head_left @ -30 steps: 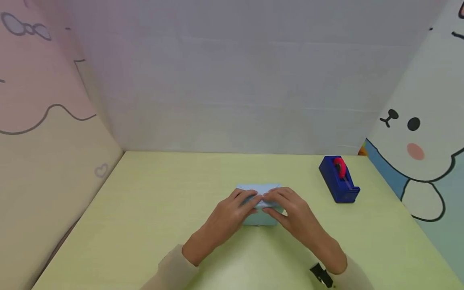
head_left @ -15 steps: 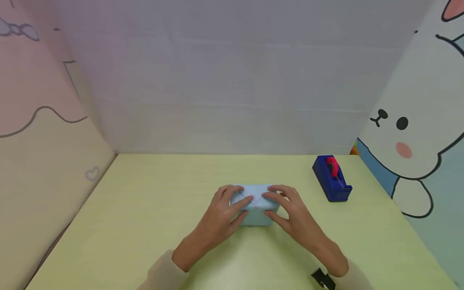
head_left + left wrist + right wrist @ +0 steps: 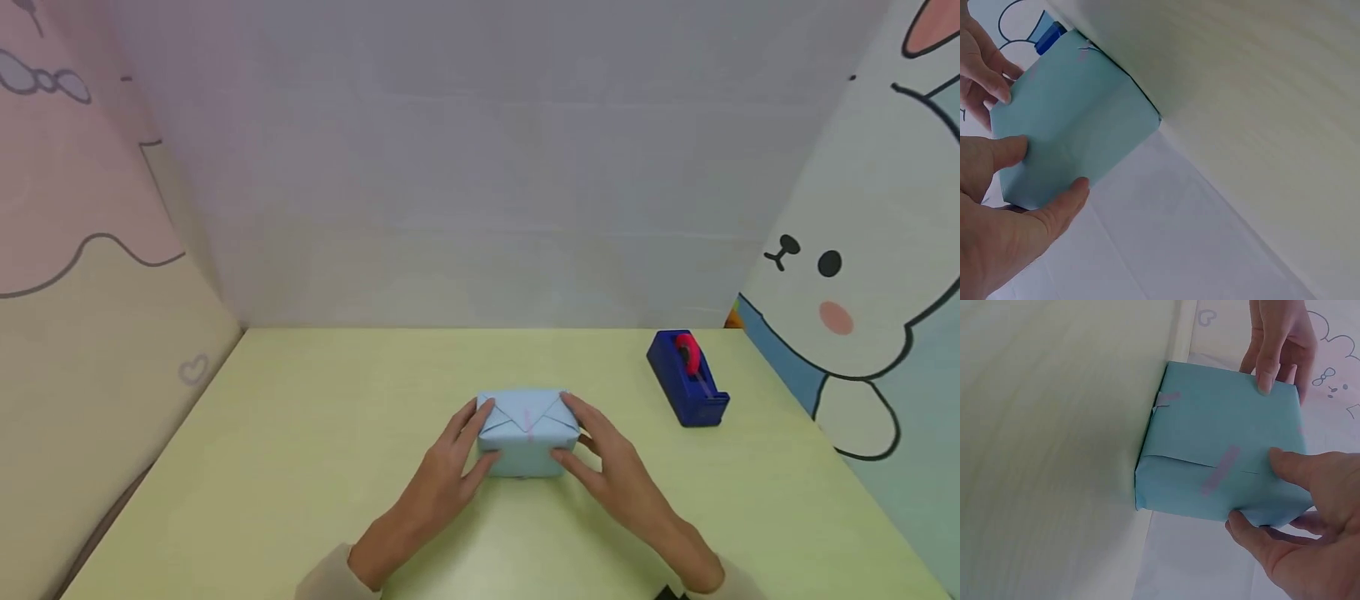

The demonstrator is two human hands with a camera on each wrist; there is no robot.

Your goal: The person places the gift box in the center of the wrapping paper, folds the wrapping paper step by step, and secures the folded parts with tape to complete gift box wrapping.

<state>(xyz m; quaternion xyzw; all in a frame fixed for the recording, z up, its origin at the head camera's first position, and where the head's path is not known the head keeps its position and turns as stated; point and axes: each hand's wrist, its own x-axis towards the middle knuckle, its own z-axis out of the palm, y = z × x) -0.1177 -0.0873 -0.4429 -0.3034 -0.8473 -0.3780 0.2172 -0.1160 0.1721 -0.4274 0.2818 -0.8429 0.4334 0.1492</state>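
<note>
A box wrapped in light blue paper (image 3: 525, 460) stands on the table in front of me, its top end folded into pointed flaps with a strip of pink tape (image 3: 528, 423) down the middle. My left hand (image 3: 433, 483) holds its left side, thumb on the near face and fingers up by the top edge. On the opposite side my right hand (image 3: 624, 475) grips it likewise, thumb in front. The right wrist view shows another pink tape strip (image 3: 1221, 470) across a paper seam, and a smaller piece near the bottom edge.
A dark blue tape dispenser (image 3: 686, 387) with a red roll sits at the right rear of the pale yellow table (image 3: 337, 417). Behind the table rises a pale wall (image 3: 480, 183), with cartoon-printed panels at both sides.
Both hands have drawn apart from the top flaps to the sides of the wrapped box, uncovering the folded top and its pink tape. The view has shifted slightly.
</note>
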